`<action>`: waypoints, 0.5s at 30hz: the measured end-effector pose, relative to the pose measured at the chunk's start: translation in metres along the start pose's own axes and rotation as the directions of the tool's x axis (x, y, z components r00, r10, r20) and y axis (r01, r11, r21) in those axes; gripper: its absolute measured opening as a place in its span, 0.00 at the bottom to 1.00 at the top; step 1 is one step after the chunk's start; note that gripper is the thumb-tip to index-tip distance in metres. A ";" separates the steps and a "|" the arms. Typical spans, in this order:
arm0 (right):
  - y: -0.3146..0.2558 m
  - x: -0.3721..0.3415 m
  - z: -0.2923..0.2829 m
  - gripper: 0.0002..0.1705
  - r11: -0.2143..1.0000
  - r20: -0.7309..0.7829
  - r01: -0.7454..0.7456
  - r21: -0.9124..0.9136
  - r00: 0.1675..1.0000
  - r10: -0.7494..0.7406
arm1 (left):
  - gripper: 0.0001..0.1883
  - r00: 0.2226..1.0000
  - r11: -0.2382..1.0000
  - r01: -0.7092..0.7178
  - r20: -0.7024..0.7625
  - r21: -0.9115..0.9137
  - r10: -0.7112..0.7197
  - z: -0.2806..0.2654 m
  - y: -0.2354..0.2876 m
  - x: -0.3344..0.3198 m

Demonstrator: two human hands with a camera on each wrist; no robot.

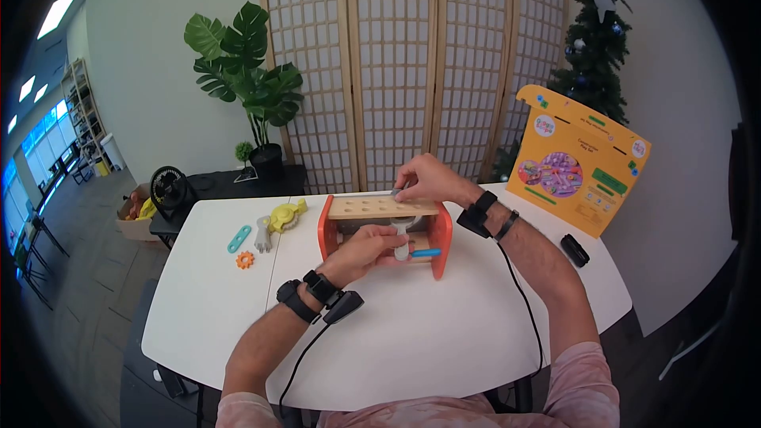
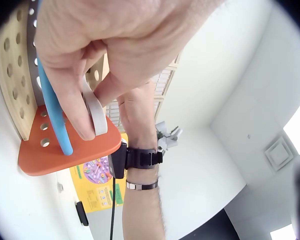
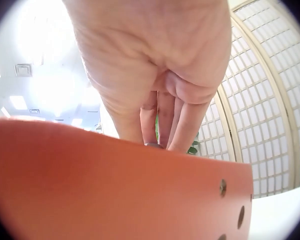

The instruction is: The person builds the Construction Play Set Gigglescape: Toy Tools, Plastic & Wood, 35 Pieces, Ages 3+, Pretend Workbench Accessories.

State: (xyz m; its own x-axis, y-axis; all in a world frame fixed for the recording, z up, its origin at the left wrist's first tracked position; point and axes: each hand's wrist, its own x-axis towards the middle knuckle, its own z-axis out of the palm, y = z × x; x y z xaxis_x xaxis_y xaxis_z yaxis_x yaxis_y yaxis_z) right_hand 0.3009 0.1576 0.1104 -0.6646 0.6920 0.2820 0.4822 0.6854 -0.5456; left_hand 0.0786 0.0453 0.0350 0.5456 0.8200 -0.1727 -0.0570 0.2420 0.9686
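Workbench [image 1: 445,239]: upright on table [image 1: 357,349].
Left hand [image 1: 367,254]: fingers pinch white piece [image 2: 97,116] beneath perforated board [image 1: 361,207], apparently supporting it from below.
Right hand [image 1: 429,180]: fingers pinch grey part [image 3: 154,145] above board, apparently steadying it.

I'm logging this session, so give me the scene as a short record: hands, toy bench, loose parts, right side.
Left hand: pinches a pale strip
Right hand: holds a small, mostly hidden grey piece at the bench top
Toy bench: wooden boards, orange-red ends
Loose parts, left of bench: teal strip, orange gear, yellow toy
Right side: yellow box
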 end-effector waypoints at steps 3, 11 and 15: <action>0.008 0.002 0.001 0.16 1.000 0.009 0.018 -0.004 1.000 -0.018 | 0.14 0.997 0.997 0.049 -0.053 -0.056 -0.052 0.003 0.005 0.000; 0.010 0.004 0.002 0.16 0.999 0.045 0.033 -0.007 0.998 -0.033 | 0.12 0.997 0.987 0.053 -0.054 -0.154 -0.062 0.004 0.007 0.003; 0.008 0.004 0.001 0.15 0.999 0.064 0.032 -0.015 0.997 -0.031 | 0.12 0.998 0.978 0.048 -0.038 -0.204 -0.057 0.001 0.001 0.007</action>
State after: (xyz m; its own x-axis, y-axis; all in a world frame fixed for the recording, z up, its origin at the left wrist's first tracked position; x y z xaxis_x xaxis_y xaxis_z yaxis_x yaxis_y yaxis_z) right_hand 0.3015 0.1659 0.1069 -0.7142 0.6548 0.2474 0.4696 0.7103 -0.5244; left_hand 0.0830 0.0512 0.0347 0.5160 0.8239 -0.2342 -0.2001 0.3818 0.9023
